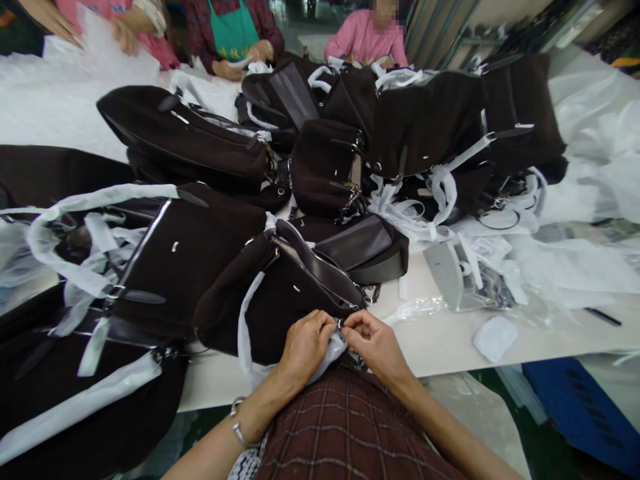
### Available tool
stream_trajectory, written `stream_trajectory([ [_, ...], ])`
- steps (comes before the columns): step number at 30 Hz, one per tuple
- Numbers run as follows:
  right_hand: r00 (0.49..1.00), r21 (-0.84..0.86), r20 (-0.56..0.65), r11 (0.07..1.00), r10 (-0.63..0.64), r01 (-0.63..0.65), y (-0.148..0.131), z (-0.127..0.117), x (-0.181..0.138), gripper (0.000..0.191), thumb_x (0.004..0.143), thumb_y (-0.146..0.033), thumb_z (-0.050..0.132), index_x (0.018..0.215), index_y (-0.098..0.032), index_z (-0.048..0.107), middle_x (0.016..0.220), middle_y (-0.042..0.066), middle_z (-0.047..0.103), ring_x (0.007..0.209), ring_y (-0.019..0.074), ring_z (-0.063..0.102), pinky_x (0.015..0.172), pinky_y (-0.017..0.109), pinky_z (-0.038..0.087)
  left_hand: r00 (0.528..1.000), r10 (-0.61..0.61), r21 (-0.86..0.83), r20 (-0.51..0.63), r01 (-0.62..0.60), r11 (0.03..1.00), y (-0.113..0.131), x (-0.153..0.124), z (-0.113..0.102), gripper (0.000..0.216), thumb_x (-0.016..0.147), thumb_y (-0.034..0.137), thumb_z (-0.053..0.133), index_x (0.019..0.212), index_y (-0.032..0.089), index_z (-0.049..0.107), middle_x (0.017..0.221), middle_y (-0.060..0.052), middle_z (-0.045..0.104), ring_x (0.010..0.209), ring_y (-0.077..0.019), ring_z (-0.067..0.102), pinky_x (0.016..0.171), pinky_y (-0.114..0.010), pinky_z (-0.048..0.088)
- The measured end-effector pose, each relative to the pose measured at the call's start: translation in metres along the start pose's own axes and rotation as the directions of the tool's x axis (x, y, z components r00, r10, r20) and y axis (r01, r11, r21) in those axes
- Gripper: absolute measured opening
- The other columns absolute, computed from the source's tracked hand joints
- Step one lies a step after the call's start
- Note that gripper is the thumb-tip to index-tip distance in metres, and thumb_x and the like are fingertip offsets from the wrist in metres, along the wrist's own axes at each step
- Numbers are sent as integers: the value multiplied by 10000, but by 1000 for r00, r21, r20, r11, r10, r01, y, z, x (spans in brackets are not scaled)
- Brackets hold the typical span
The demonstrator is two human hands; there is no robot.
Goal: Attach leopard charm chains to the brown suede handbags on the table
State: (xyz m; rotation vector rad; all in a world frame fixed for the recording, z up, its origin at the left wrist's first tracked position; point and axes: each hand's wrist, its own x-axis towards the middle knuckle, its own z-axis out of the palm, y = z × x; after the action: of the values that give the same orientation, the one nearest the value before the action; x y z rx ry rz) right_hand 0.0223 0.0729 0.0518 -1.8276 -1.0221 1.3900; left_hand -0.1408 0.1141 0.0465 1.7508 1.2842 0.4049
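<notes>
My left hand (309, 341) and my right hand (371, 339) meet at the table's front edge, close to my body. Both are closed in a pinch around a small metal clasp (340, 323), partly hidden by the fingertips. It sits at the end of a bag strap (245, 320) wrapped in white film, which loops down under my left wrist. Just beyond lies a dark brown handbag (285, 307) on its side, its zipped top (320, 263) facing right. Left of it rests a larger brown handbag (175, 260) with a white-wrapped handle (100, 197).
More dark bags (425, 120) lie heaped across the table (440, 347). To the right are a clear plastic bag of parts (470, 273), a white pad (495, 338) and a black pen-like stick (603, 317). Co-workers (367, 37) stand opposite. A blue crate (585, 407) is below right.
</notes>
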Motion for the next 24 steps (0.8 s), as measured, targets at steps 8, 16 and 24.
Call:
stream_trajectory([
  [8,997,39,-73,999,-15,18,-4,7,-4,167,748,-301,673,860,-205,594,623,-44,556,579,125,521,555,243,413,978,200,481,60,-204,853,8,-6,-6,253,973,176,387,857,191,611,832,-37,648,739,-172,609,683,-282,416],
  [16,999,275,-11,961,44,-40,-6,5,-8,283,793,-433,687,912,-187,610,696,-13,622,634,130,568,593,249,454,972,231,358,-51,-198,912,8,-12,-14,255,1002,228,392,897,200,623,846,-25,646,779,-152,598,728,-275,416],
  [24,958,679,167,677,235,-284,-7,11,-12,359,699,-460,796,860,-177,646,784,-3,652,559,75,515,507,211,387,921,380,589,-81,-263,764,18,-16,-27,216,984,213,433,909,222,635,887,-33,672,792,-182,565,740,-330,375],
])
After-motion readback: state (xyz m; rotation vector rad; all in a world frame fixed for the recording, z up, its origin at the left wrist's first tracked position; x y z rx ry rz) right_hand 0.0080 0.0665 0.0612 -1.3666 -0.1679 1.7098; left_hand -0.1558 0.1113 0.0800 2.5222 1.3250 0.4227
